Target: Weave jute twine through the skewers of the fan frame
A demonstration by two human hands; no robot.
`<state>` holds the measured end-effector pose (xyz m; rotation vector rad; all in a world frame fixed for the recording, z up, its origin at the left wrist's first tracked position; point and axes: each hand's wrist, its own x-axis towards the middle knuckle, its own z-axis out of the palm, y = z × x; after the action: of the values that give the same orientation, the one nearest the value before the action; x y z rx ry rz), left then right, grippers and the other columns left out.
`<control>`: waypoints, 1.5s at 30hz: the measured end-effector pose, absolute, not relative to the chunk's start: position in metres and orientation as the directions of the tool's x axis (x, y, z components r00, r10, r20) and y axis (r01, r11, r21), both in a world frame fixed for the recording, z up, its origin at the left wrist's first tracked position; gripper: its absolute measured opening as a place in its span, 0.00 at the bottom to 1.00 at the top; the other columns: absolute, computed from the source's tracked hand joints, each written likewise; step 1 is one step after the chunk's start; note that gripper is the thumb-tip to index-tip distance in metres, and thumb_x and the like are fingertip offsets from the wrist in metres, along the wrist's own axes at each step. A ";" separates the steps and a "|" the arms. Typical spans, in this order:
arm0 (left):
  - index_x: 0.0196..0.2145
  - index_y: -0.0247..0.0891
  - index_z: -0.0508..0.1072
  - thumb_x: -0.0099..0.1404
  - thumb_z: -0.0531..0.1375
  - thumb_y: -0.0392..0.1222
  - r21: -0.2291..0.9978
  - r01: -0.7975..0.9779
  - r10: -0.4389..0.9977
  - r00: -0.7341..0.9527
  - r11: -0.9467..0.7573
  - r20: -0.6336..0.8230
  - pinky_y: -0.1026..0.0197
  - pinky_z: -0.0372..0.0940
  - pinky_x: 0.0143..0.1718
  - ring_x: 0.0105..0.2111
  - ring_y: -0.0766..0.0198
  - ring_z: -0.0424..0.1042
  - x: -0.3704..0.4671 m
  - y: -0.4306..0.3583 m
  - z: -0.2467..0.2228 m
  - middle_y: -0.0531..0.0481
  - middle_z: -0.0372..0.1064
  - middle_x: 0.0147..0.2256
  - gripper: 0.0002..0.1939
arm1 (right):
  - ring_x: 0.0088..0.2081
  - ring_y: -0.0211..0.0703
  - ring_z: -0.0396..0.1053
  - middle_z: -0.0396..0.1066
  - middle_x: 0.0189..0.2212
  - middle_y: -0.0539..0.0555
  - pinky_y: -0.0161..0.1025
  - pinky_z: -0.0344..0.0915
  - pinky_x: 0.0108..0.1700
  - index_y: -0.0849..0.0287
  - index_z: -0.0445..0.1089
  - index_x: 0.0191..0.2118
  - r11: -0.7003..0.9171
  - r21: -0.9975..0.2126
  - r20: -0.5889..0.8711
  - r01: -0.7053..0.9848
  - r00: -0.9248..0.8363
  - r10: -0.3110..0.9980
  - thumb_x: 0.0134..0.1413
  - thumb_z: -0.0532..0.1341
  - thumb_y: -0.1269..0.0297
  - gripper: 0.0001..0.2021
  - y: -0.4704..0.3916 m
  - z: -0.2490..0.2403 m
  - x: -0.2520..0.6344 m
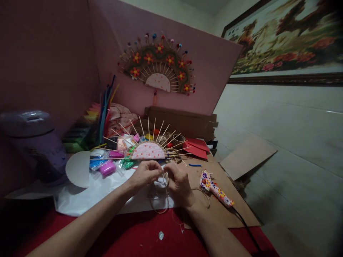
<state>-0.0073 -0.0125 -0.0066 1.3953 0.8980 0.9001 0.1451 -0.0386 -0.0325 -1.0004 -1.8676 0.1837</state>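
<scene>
Both hands meet over the white sheet, close together at their fingertips. My left hand [150, 173] is closed in a pinch on the end of a thin tan twine [166, 178]. My right hand [178, 182] has its fingers curled around the same twine, and loops of it hang below and trail right. Just beyond the hands stands a half-round piece [149, 151] covered in pink dotted cloth, with thin wooden sticks [141, 126] fanning out from its curved edge.
A flower-patterned glue gun [217, 189] with a black cord lies on brown cardboard [241, 210] at right. Red sheets [197, 148] and coloured clay packets [107, 167] sit behind. A grey half-disc [79, 169] and purple container [36, 146] stand left. A finished fan [159, 64] hangs above.
</scene>
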 end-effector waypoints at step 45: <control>0.26 0.36 0.76 0.53 0.61 0.38 0.856 0.144 0.848 0.287 -0.497 0.445 0.64 0.63 0.27 0.25 0.63 0.70 -0.007 -0.015 -0.008 0.48 0.74 0.24 0.04 | 0.16 0.30 0.59 0.66 0.15 0.46 0.29 0.56 0.18 0.63 0.70 0.23 0.069 -0.979 0.094 -0.192 -0.122 0.988 0.39 0.66 0.63 0.08 -0.030 -0.016 0.150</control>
<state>-0.0070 -0.0154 -0.0085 1.8431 0.8921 1.2522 0.1500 -0.0297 -0.0156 -0.9448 -1.1987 1.3260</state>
